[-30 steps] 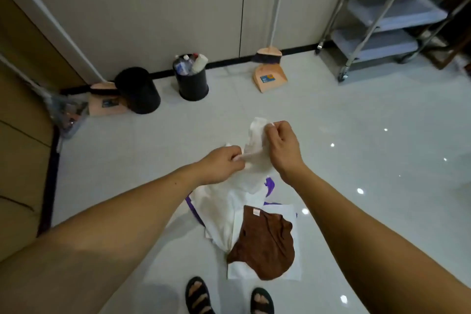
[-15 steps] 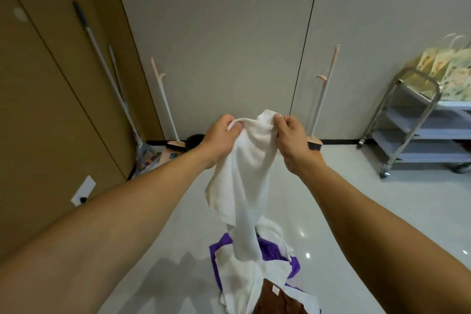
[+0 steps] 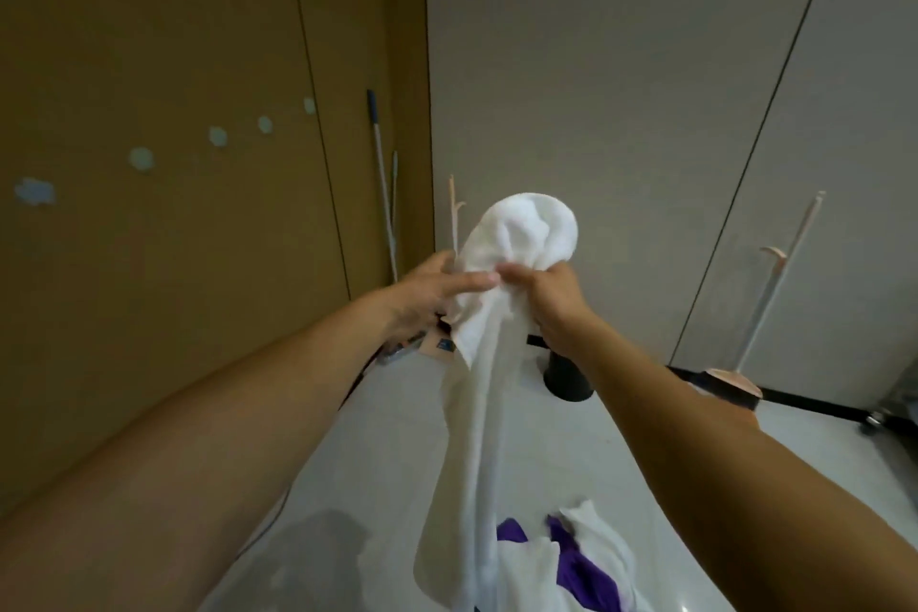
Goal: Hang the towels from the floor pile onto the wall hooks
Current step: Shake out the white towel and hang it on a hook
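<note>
White terry, soft and limp, fills both hands. The white towel [image 3: 526, 234] is held up in the air, its top bunched into a ball above the hands. Its long tail hangs straight down to just beside the floor pile [image 3: 591, 557].

The right hand [image 3: 551, 298] is wrapped round the gathered neck of the cloth. The left hand [image 3: 432, 293] lays nearly straight fingers across the front of it, thumb up alongside.

The towel looks light and will not slip, but it has no stiffness, so a bunched grip is likely to slide off a hook. A better hold would be a single edge or corner, spread between the two hands.

One towel is in hand. The pile shows one purple piece [image 3: 576, 571] among white cloth, but the frame edge cuts it off, so I cannot count it. On the brown wall [image 3: 149, 313] to the left are five pale round fittings [image 3: 217, 135] in a rising row, probably the hooks, though they are blurred.
</note>
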A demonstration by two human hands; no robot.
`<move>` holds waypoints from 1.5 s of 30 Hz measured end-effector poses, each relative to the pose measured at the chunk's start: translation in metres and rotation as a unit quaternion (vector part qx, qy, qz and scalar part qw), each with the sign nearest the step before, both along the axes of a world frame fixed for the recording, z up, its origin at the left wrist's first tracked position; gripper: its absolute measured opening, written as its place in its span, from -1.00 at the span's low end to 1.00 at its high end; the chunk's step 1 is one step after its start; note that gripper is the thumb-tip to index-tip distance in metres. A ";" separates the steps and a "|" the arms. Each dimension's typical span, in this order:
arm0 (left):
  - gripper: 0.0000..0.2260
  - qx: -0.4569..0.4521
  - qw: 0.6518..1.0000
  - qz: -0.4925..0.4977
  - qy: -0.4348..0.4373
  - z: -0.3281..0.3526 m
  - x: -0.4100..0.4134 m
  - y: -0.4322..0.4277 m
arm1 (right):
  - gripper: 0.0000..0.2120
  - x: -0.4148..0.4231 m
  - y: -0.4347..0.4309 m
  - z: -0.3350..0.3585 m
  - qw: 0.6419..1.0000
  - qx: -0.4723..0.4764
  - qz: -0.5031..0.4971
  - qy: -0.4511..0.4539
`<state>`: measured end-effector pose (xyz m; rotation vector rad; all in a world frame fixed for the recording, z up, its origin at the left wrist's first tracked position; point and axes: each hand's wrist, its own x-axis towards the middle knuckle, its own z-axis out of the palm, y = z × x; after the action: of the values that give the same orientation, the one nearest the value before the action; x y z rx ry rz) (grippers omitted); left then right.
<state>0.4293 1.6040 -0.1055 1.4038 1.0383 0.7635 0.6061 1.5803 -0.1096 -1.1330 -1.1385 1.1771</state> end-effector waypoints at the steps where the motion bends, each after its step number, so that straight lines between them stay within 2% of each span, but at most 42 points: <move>1: -0.26 -0.031 0.998 -0.026 0.045 -0.008 -0.015 -0.008 | -0.71 -0.009 0.001 0.010 0.999 -0.021 0.001 0.034; 3: -0.27 -0.082 0.985 -0.039 0.144 -0.020 -0.037 -0.027 | -0.62 -0.027 0.004 0.032 0.994 -0.067 -0.007 0.091; 4: -0.31 -0.091 0.982 -0.020 0.163 -0.023 -0.044 -0.034 | -0.59 -0.037 0.005 0.042 0.991 -0.074 -0.005 0.114; 5: -0.40 -0.086 0.986 0.006 0.145 -0.024 -0.048 -0.039 | -0.56 -0.046 0.006 0.049 0.990 -0.066 0.004 0.128; 7: -0.57 -0.052 0.996 0.059 0.039 -0.014 -0.054 -0.044 | -0.46 -0.065 0.005 0.055 0.991 -0.034 0.054 0.114; 9: -0.66 -0.019 0.993 0.104 -0.051 0.007 -0.063 -0.040 | -0.48 -0.082 -0.002 0.048 0.991 -0.006 0.125 0.053; 11: -0.65 0.010 0.982 0.139 -0.130 0.034 -0.078 -0.036 | -0.44 -0.095 -0.009 0.031 0.982 -0.021 0.185 -0.014; 13: -0.60 0.016 0.968 0.165 -0.189 0.059 -0.097 -0.031 | -0.29 -0.109 -0.013 0.016 0.968 -0.086 0.234 -0.035; 14: -0.59 0.016 0.963 0.174 -0.203 0.068 -0.107 -0.029 | -0.28 -0.117 -0.017 0.014 0.960 -0.105 0.255 -0.040; 16: -0.57 0.018 0.965 0.167 -0.200 0.073 -0.126 -0.031 | -0.32 -0.134 -0.017 0.017 0.963 -0.118 0.234 -0.057; 20: -0.57 -0.042 0.976 0.083 -0.196 0.048 -0.162 -0.044 | -0.65 -0.170 -0.010 0.036 0.992 -0.085 0.094 -0.017; 23: -0.61 -0.077 0.972 0.064 -0.211 0.035 -0.189 -0.046 | -0.68 -0.192 -0.005 0.044 0.990 -0.088 0.099 0.048; 24: -0.62 -0.085 0.970 0.078 -0.216 0.034 -0.197 -0.045 | -0.68 -0.199 -0.005 0.044 0.990 -0.084 0.108 0.039; 27: -0.64 -0.098 0.958 0.131 -0.234 0.032 -0.223 -0.042 | -0.76 -0.222 -0.004 0.040 0.991 -0.037 0.076 -0.105; 30: -0.70 -0.094 0.958 0.148 -0.225 0.025 -0.242 -0.046 | -0.68 -0.247 0.000 0.030 0.985 0.004 0.038 -0.170; 34: -0.73 -0.079 0.956 0.165 -0.230 0.019 -0.261 -0.049 | -0.23 -0.274 0.002 0.024 0.942 0.020 -0.021 -0.333; 35: -0.73 -0.076 0.954 0.172 -0.235 0.018 -0.266 -0.049 | -0.17 -0.279 0.002 0.023 0.934 0.017 -0.024 -0.357; 37: -0.74 -0.071 0.948 0.188 -0.247 0.019 -0.275 -0.048 | -0.21 -0.291 0.000 0.024 0.926 0.026 -0.045 -0.375; 40: -0.70 -0.062 0.941 0.225 -0.245 0.022 -0.283 -0.048 | -0.41 -0.308 0.000 0.025 0.921 0.037 -0.053 -0.385; 44: -0.67 -0.029 0.933 0.258 -0.251 0.026 -0.288 -0.049 | -0.44 -0.328 -0.008 0.027 0.958 0.016 0.048 -0.281; 45: -0.65 -0.038 0.931 0.247 -0.265 0.026 -0.291 -0.049 | -0.50 -0.332 -0.009 0.027 0.963 0.018 0.071 -0.260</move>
<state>0.1381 1.5547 -0.0797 0.7904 0.9752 1.3665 0.2744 1.5710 -0.0826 -1.3972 -1.6562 0.9817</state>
